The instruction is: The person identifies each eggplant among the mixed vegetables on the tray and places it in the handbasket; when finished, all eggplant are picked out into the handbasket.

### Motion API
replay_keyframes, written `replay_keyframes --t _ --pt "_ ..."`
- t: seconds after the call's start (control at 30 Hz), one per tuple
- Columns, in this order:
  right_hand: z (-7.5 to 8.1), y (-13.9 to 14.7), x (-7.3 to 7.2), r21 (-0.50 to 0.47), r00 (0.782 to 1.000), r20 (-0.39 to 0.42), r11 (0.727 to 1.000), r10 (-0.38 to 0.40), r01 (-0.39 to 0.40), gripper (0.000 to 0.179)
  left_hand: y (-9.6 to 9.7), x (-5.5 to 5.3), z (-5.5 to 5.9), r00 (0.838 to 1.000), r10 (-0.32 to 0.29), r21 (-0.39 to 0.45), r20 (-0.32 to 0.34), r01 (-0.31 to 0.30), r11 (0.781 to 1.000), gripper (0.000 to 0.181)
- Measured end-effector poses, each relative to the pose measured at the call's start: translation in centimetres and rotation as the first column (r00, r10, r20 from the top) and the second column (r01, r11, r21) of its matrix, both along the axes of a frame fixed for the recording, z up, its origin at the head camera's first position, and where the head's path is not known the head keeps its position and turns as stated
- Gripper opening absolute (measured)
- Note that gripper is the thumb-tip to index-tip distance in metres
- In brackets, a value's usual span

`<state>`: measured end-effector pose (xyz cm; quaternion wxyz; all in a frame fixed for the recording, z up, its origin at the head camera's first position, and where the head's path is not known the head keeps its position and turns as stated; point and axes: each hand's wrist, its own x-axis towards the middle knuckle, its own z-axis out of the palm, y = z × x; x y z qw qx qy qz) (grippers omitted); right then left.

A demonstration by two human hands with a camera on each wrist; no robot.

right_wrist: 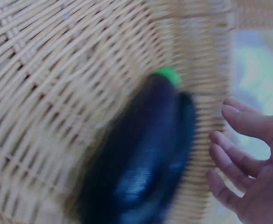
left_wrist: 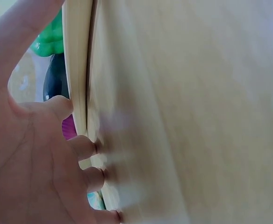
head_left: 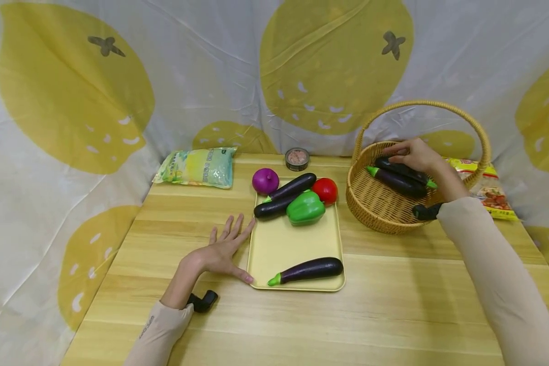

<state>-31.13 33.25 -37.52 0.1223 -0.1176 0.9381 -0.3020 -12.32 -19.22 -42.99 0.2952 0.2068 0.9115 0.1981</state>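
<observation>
My right hand (head_left: 416, 155) is over the wicker basket (head_left: 379, 213) at the right, its fingers loosely bent above two eggplants (head_left: 400, 184) lying side by side inside. In the right wrist view a gap shows between those fingers (right_wrist: 241, 121) and the eggplants. My left hand (head_left: 221, 251) is spread at the left edge of a pale yellow tray (head_left: 288, 244), thumb and fingertips right at the rim. Near the tray's front lies one eggplant (head_left: 311, 269). Toward its back are two more eggplants (head_left: 293, 187), a green bell pepper (head_left: 305, 208), a tomato (head_left: 325, 191) and a purple onion (head_left: 265, 181).
The basket's tall handle (head_left: 423, 103) arches over the right hand. Behind the tray stands a small round tin (head_left: 297, 158). A plump printed bag (head_left: 196, 168) lies at the back left, and a yellow and red packet (head_left: 496, 195) sits right of the basket. A lemon-print cloth (head_left: 210, 66) hangs behind.
</observation>
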Motion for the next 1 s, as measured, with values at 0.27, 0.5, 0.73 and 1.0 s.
replay_keyframes --t 0.27,0.5,0.73,1.0 --pt "4.7 -3.2 4.3 -0.005 0.976 -0.151 0.987 0.159 -0.162 0.043 -0.3 0.1 0.1 1.0 0.013 0.009 -0.011 -0.013 1.0 0.14" --pt "4.7 -6.3 9.0 -0.039 0.928 -0.247 0.954 0.28 -0.298 0.045 -0.2 0.1 0.1 1.0 0.01 0.015 -0.008 -0.01 1.0 0.14" --pt "3.3 -9.4 13.7 -0.101 0.901 -0.252 0.916 0.353 -0.387 0.054 -0.2 0.1 0.2 1.0 0.011 0.012 -0.012 -0.011 1.0 0.14" --pt "0.3 -12.4 17.7 -0.185 0.871 -0.201 0.856 0.448 -0.483 0.06 -0.2 0.1 0.1 1.0 0.006 0.013 -0.011 -0.006 1.0 0.14"
